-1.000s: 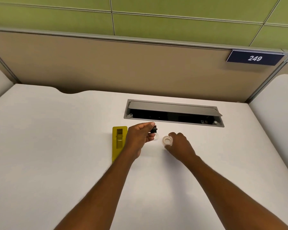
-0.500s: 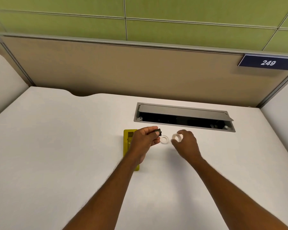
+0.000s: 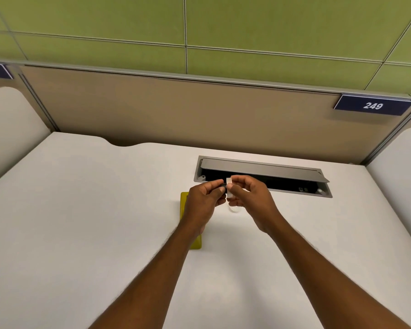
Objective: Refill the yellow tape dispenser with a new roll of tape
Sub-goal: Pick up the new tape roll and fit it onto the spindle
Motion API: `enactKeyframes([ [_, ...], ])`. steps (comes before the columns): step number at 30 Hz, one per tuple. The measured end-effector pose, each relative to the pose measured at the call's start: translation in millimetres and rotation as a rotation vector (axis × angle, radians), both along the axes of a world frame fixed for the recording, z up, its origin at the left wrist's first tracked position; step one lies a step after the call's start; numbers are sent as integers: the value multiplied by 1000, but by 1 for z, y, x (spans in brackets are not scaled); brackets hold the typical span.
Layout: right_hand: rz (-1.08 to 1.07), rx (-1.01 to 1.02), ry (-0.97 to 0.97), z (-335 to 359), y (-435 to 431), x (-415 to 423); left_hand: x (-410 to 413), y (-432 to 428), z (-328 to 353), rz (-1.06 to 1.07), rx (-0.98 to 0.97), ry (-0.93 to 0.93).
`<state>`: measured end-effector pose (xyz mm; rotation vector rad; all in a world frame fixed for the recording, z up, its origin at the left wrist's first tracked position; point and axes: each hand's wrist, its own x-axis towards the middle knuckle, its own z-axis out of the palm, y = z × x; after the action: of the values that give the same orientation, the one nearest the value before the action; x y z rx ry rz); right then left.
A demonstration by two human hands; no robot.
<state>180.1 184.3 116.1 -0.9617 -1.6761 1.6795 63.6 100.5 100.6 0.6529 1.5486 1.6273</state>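
White desktop [image 3: 104,222] fills a cubicle backed by a tan partition. Just above it, the left hand [image 3: 203,203] pinches a small black hub [image 3: 223,185] between thumb and fingertips, and the right hand [image 3: 249,198] pinches a white tape roll [image 3: 229,186] edge-on, touching the hub. The roll looks about to go onto the hub. A second white ring [image 3: 234,210] lies on the desk directly below the hands. The yellow tape dispenser [image 3: 184,203] lies flat under the left wrist, nearer that hand, its long axis running toward and away from the person; which end points outward cannot be told. Beyond the hands sits an open cable tray [image 3: 261,173].
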Motion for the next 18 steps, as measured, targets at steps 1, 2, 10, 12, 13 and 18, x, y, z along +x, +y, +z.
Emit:
enactKeyframes([
  [1,1,-9,4,1,-1,-1,0,-2,1,10,6,3],
  [2,2,-16,1,2,-3,-2,0,-4,2,17,8,10],
  [10,18,33,-76,4,-20,-12,-6,-19,2,37,7,124],
  [12,8,78,-132,4,-28,-18,-8,-25,0,39,-16,205],
  [13,-5,96,-160,4,-31,-20,-8,-26,-1,42,-33,239],
  [18,-84,212,-322,4,-46,-37,-12,-37,-6,61,-85,367],
])
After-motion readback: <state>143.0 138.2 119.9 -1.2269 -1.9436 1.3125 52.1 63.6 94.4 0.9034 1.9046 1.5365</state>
